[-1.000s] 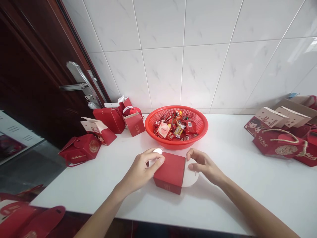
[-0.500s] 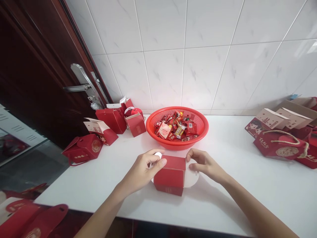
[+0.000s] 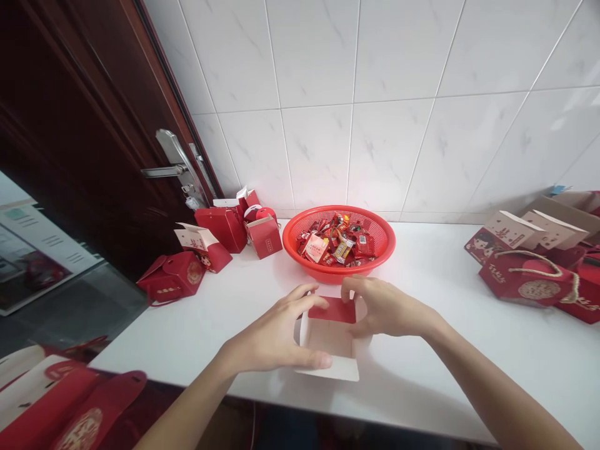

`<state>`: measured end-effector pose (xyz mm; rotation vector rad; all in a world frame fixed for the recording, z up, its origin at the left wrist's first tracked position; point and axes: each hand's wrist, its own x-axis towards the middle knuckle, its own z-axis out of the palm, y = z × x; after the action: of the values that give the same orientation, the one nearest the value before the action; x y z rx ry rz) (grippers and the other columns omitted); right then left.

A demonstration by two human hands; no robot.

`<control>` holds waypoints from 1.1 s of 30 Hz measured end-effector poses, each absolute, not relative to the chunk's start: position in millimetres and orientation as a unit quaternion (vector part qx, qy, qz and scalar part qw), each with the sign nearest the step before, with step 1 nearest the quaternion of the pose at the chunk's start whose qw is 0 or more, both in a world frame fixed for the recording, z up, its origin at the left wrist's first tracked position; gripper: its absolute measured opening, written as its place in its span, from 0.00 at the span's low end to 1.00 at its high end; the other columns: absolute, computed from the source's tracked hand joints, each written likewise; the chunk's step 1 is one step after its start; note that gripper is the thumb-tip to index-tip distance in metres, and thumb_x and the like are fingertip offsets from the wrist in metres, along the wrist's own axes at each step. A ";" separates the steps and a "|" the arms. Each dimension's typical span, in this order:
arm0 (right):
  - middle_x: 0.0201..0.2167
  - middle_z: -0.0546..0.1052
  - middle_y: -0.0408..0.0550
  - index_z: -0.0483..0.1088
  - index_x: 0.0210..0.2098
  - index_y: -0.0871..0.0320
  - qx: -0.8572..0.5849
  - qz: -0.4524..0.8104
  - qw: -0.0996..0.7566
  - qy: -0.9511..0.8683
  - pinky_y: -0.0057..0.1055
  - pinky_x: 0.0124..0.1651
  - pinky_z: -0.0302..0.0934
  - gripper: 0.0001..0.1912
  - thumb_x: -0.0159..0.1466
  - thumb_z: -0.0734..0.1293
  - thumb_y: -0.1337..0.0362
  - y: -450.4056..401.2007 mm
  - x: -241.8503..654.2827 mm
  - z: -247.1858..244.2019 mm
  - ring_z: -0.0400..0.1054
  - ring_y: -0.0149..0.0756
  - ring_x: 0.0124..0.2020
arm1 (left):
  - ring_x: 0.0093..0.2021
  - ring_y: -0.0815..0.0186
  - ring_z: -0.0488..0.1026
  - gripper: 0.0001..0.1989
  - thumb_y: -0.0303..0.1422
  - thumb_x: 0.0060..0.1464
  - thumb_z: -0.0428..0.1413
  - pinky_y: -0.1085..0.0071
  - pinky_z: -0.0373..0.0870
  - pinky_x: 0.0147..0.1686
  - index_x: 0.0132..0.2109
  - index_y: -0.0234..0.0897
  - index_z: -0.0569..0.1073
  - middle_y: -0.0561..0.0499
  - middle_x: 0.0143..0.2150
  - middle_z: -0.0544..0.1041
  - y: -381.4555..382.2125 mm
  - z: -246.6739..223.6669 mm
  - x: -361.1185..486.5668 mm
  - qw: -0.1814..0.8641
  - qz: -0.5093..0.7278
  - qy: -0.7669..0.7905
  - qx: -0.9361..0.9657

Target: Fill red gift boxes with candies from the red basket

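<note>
A small red gift box [image 3: 332,337] with a white inside stands on the white table [image 3: 450,356], its opening turned towards me. My left hand [image 3: 276,334] grips its left side, thumb along the near white edge. My right hand [image 3: 382,307] holds the right side, fingers on the red flap at the far edge. Just behind the box sits a red plastic basket [image 3: 340,262] filled with wrapped sweets [image 3: 335,244].
Several red gift boxes [image 3: 220,240] lie at the table's left by a dark wooden door [image 3: 89,156]. More red boxes and rope-handled bags [image 3: 532,275] crowd the right end. Flat red box blanks [image 3: 51,406] lie at the lower left. A white tiled wall backs the table.
The box has been tipped over so that its white inside now faces me. Both hands shifted with it, and my view has moved a little to the left.
</note>
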<state>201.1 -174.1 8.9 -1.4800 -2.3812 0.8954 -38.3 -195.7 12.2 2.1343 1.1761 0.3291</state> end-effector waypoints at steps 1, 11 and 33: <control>0.36 0.74 0.45 0.66 0.38 0.55 -0.498 0.282 0.084 -0.816 0.30 0.30 0.53 0.18 0.50 0.74 0.65 -175.6 198.3 11.8 0.65 0.36 0.32 | 0.68 0.44 0.62 0.36 0.48 0.43 0.69 0.56 0.71 0.58 0.59 0.48 0.73 0.44 0.70 0.62 -197.0 11.6 -37.1 0.331 0.128 0.448 0.821; 0.26 0.73 0.44 0.67 0.28 0.55 -0.420 0.370 0.300 -0.772 0.31 0.29 0.56 0.11 0.60 0.70 0.57 -164.3 206.0 -4.4 0.65 0.34 0.27 | 0.73 0.43 0.53 0.52 0.50 0.41 0.71 0.47 0.59 0.67 0.70 0.46 0.59 0.40 0.75 0.51 -201.0 -6.7 -40.5 0.345 0.185 0.429 0.814; 0.23 0.72 0.43 0.69 0.23 0.59 -0.394 0.593 0.432 -0.553 0.33 0.36 0.63 0.26 0.53 0.74 0.41 -158.2 203.4 -61.4 0.65 0.32 0.27 | 0.68 0.44 0.62 0.60 0.42 0.34 0.75 0.47 0.64 0.64 0.71 0.44 0.54 0.36 0.72 0.57 -204.1 -18.6 -37.1 0.439 0.213 0.435 0.757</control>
<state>203.4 -158.2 -61.4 -0.9818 -1.3792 1.4793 -37.1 -204.1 -18.6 1.8811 1.0807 0.5286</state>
